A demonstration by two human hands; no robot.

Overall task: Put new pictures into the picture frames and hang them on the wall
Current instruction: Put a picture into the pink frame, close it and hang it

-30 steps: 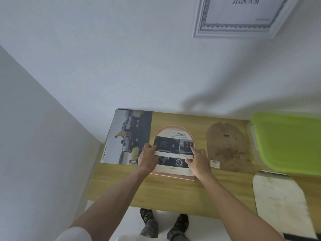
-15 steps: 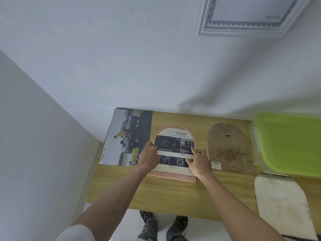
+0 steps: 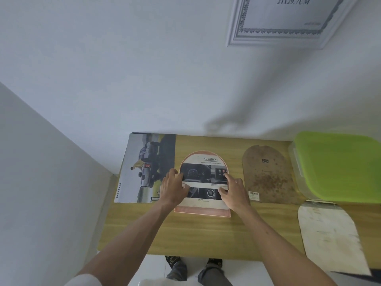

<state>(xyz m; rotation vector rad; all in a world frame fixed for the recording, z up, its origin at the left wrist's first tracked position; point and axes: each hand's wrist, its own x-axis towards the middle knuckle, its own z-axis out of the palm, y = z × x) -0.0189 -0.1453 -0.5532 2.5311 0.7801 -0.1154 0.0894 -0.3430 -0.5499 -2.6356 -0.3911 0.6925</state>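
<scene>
Head view: both my left hand (image 3: 172, 187) and right hand (image 3: 235, 189) are pinching the picture (image 3: 204, 178) onto the arched frame (image 3: 203, 211); uneven pressing risks skewing it.

One wooden table (image 3: 206, 234). One arch-shaped pink frame (image 3: 203, 211) with one arch-cut car-dashboard picture (image 3: 204, 162) on it. One truck brochure (image 3: 144, 168). One brown arched backing board (image 3: 268, 176), one white arched sheet (image 3: 329, 238). One green-lidded plastic box (image 3: 340, 166). One white rectangular frame (image 3: 288, 21) on the wall. Two hands: left hand (image 3: 172, 187), right hand (image 3: 235, 191). Two shoes (image 3: 174, 260).
</scene>
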